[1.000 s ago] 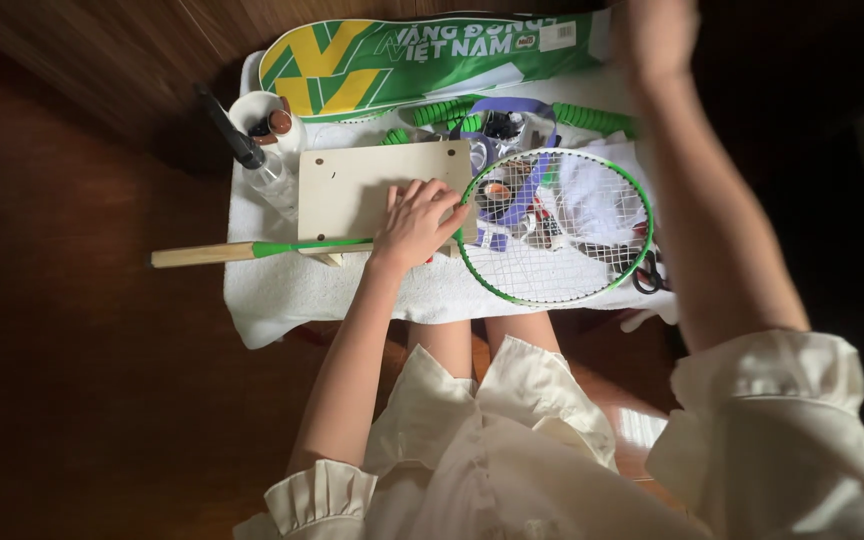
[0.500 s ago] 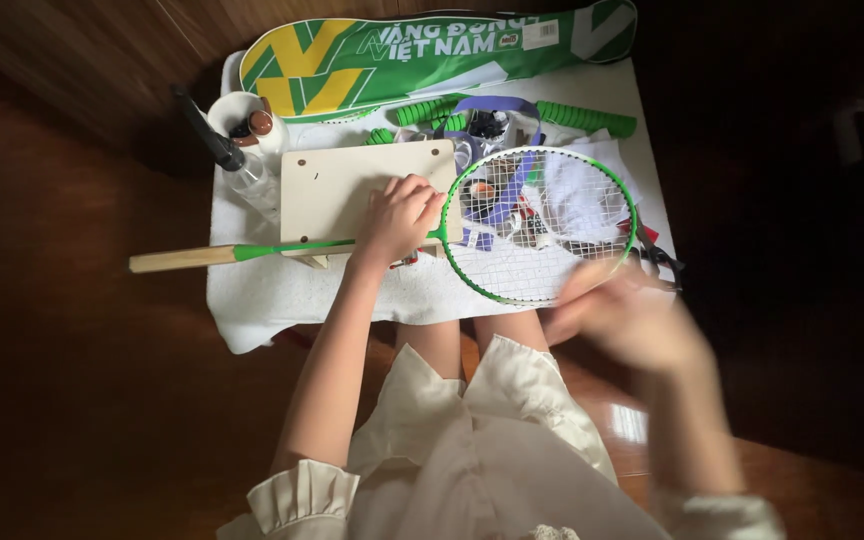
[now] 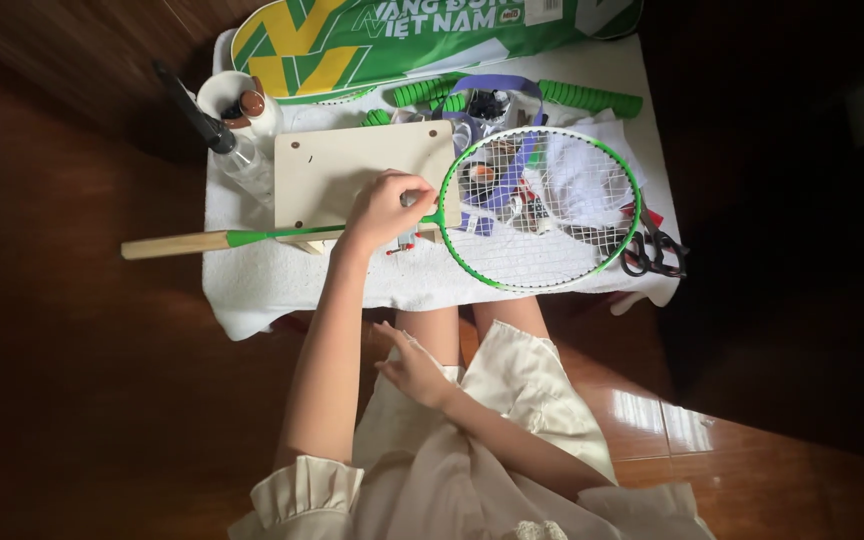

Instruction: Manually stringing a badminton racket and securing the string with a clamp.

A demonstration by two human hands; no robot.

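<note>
white cloth point(image 3: 252, 285): left hand point(image 3: 384, 208) grips racket point(image 3: 537, 205) throat; right hand point(image 3: 414, 368) loosely open on lap.

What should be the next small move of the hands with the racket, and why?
Probably bring the right hand up from the lap to steady the racket head. Only the left hand presses the shaft near the board, and the head lies on loose clutter, so it may shift.

Your left hand point(image 3: 384, 208) hides the racket point(image 3: 512, 210) where shaft meets head. The green bag point(image 3: 392, 35) runs off the top edge. Small items behind the strings are too tangled to identify.
</note>
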